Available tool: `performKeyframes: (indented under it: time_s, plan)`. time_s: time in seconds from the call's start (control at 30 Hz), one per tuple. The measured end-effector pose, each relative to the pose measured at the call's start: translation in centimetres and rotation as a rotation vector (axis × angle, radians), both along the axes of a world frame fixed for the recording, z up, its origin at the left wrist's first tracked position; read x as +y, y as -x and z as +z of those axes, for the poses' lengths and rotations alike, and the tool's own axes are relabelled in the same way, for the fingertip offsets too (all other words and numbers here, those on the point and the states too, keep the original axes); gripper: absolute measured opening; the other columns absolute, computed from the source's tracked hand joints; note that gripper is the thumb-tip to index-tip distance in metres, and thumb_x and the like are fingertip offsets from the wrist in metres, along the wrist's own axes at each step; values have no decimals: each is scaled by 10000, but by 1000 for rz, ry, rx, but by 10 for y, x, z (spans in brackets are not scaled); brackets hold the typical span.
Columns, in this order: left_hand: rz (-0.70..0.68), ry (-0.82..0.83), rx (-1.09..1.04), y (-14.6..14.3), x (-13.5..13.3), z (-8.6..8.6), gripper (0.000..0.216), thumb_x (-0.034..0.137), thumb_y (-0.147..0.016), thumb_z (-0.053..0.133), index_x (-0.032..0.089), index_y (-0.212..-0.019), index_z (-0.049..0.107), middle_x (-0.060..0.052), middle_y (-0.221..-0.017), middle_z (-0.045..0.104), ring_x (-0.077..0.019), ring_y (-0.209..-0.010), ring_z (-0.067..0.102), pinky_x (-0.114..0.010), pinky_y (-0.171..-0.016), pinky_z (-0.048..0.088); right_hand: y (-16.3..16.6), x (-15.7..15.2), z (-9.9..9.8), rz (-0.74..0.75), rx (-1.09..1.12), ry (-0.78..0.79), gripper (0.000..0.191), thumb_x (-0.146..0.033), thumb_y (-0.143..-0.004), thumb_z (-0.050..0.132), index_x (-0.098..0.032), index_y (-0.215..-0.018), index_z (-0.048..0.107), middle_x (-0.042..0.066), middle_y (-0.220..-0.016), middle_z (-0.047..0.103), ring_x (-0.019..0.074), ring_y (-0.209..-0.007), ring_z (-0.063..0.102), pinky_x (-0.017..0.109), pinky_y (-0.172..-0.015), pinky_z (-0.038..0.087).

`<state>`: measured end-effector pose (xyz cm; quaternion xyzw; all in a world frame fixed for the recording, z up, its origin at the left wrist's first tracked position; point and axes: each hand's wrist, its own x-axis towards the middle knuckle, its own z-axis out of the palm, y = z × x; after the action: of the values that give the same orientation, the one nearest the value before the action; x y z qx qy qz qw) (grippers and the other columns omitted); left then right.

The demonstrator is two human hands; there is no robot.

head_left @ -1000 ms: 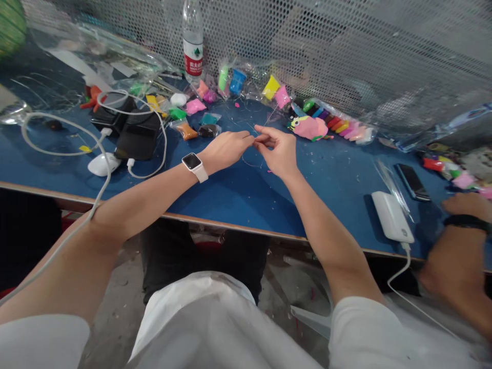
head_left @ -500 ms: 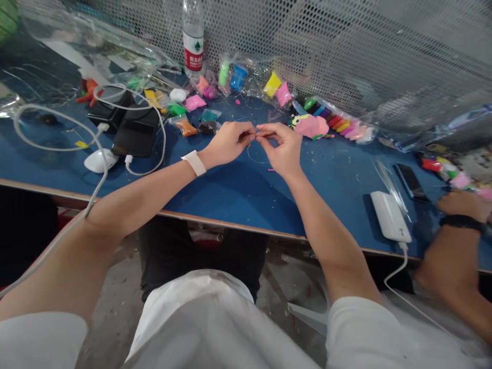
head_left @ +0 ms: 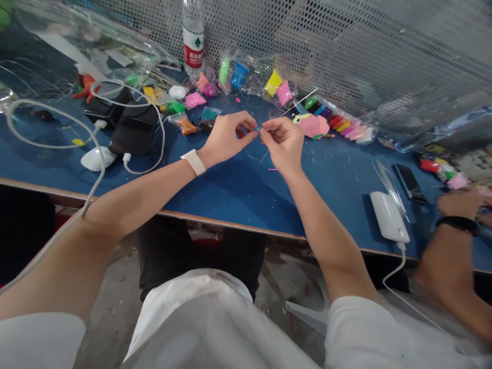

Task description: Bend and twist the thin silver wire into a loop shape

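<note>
Over the blue table, my left hand [head_left: 229, 136] and my right hand [head_left: 285, 144] meet almost fingertip to fingertip. Thumb and forefinger of each are pinched together on a thin clear thread [head_left: 304, 99]. Part of it hangs in a loop below the fingers, and a straight bright strand runs up and right behind my right hand. A tiny bluish bit shows between the fingertips, too small to name. Just right of my right hand lies a pink clay figure [head_left: 313, 124] with an eye. A small pink pin-like piece [head_left: 272, 169] lies below the hands.
Bagged coloured clay [head_left: 195, 100] and a water bottle [head_left: 193, 46] line the mesh panel [head_left: 346, 56]. At left are black power banks [head_left: 134, 128], a white cable and a white mouse-shaped object [head_left: 98, 159]. On the right are a white power bank [head_left: 389, 216], a phone [head_left: 410, 182] and another person's arm [head_left: 453, 251].
My fingertips have drawn slightly apart, and my left fingers have lifted a little. The straight strand beyond my right hand now shows, and the loop below looks wider.
</note>
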<state>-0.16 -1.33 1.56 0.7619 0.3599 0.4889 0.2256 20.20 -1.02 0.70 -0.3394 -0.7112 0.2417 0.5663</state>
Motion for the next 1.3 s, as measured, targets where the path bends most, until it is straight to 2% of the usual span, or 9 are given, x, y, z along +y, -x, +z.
performKeyframes:
  time_s: [0.13,0.3,0.43,0.6,0.7,0.8,0.97,1.3]
  plan:
    - [70,-192,169,1,0,-5,175,188,-991,680,232,-1134,770,-43,-1084,805,-193,-905,774,-381,-904,636,2,-1,1,9,24,35,506,-772,-878,850,-290,-974,734,-17,-857,752,131,-689,721,313,-631,651]
    - [118,-326,247,2,3,-6,250,202,-1088,548,255,-1105,792,-65,-1151,775,-201,-1002,770,-366,-880,614,6,-3,3,-28,22,66,553,-827,-871,813,-290,-948,705,-17,-855,745,127,-655,703,302,-569,630]
    - [121,-303,298,3,0,-2,296,205,-1108,497,242,-1073,789,-85,-1129,770,-211,-998,761,-372,-863,605,7,-5,4,-51,13,77,555,-837,-855,822,-303,-964,718,-9,-856,758,151,-680,726,330,-606,665]
    - [109,-245,270,3,-3,2,240,210,-1076,548,241,-1088,786,-89,-1128,761,-239,-1041,761,-407,-903,602,6,-5,4,-79,13,119,567,-850,-841,825,-316,-1001,723,3,-898,776,184,-755,763,381,-697,712]
    - [115,-186,227,3,-5,5,201,201,-1056,586,240,-1106,776,-87,-1137,756,-235,-1040,758,-405,-918,592,6,-2,3,-87,35,144,581,-868,-844,806,-314,-995,721,3,-882,771,178,-735,759,369,-680,702]
    - [122,-138,189,2,-8,9,133,216,-1050,622,228,-1038,754,-92,-1088,749,-232,-985,746,-413,-921,588,6,1,1,-83,36,170,589,-883,-851,786,-316,-999,722,-1,-861,760,170,-708,751,359,-656,687]
    - [134,-155,192,1,-12,10,195,243,-1074,595,238,-914,706,-98,-984,732,-229,-920,714,-411,-864,590,8,1,0,-50,97,170,595,-884,-813,820,-314,-961,731,-16,-818,750,163,-670,736,356,-624,679]
    - [130,-165,224,2,-15,12,198,197,-1073,593,241,-911,698,-84,-989,725,-209,-901,718,-385,-824,574,9,3,-7,-76,140,123,601,-886,-799,829,-310,-953,748,-5,-875,781,172,-693,778,364,-635,697]
